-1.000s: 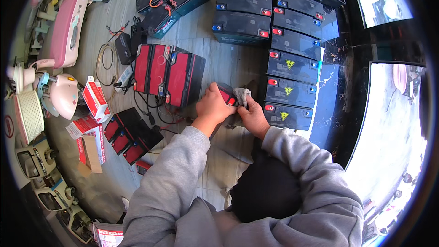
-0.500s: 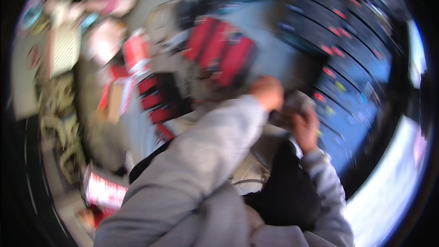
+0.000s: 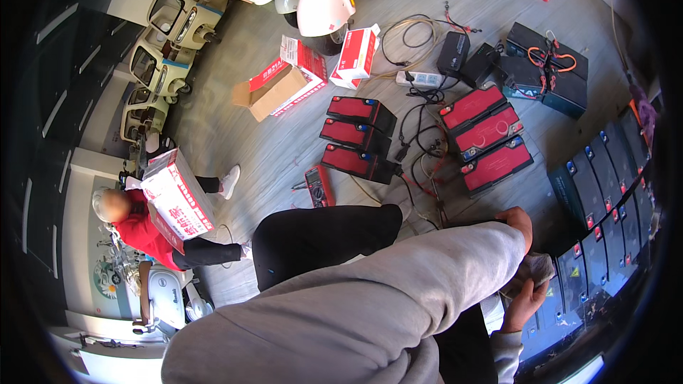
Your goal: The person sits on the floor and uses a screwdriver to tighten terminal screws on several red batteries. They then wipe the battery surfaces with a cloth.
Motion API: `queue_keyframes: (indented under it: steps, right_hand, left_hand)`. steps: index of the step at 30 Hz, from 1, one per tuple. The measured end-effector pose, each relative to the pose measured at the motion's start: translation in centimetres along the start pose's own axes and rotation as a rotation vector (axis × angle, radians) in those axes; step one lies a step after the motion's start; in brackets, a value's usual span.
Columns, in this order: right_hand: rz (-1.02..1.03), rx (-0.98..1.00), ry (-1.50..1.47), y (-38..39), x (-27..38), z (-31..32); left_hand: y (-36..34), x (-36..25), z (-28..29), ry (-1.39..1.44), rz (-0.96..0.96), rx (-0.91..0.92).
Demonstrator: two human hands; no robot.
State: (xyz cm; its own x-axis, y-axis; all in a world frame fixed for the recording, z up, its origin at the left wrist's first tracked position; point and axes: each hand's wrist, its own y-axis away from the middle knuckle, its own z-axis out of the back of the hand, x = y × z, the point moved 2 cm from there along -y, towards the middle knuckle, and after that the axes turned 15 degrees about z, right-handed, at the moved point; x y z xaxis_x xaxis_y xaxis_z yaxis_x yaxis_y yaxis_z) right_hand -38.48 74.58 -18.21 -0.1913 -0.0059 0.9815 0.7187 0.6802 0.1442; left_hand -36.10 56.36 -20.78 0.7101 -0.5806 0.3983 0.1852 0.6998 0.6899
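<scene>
My left hand (image 3: 518, 223) is at the right, beyond the end of my grey sleeve, which crosses the picture. Its fingers curl downward, and what they hold is hidden. Just nearer to me, my right hand (image 3: 525, 306) is closed on a crumpled grey-brown cloth (image 3: 538, 268), thumb and fingers pressed to it. Both hands are beside a row of dark batteries (image 3: 569, 274) with red terminal caps. Farther off on the floor are red-topped batteries in two groups, one left (image 3: 350, 135) and one right (image 3: 487, 131), with black cables around them.
A red multimeter (image 3: 319, 186) lies near my knee. Chargers (image 3: 453, 53), a white power strip (image 3: 420, 79) and an opened carton (image 3: 274, 89) are beyond. At left a person in red (image 3: 146, 224) carries a white-and-red box (image 3: 178, 195). Dark batteries (image 3: 548, 67) stand far right.
The view has swung so the floor batteries and my hands sit farther right, and the blur is gone. The person carrying a box now shows fully at left. The cloth stays in my right hand.
</scene>
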Motion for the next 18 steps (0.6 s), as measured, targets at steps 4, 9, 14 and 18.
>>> queue_keyframes:
  steps: [4,9,14,18]
  right_hand:
    - [0.080,-0.056,0.137,-0.2,1.8,-0.3]
    - [0.235,0.089,0.053,-0.4,6.5,-0.3]
    - [0.165,0.416,0.236,-1.4,11.2,-1.3]
    - [0.183,0.772,0.411,-0.8,12.7,-8.3]
  left_hand:
    - [-0.3,0.8,-1.3,0.186,0.024,-0.153]
    - [4.7,9.2,-3.2,0.612,-0.075,-0.153]
    - [10.9,17.8,-6.3,0.786,-0.068,-0.323]
    - [12.9,20.6,-8.5,0.845,-0.004,-0.329]
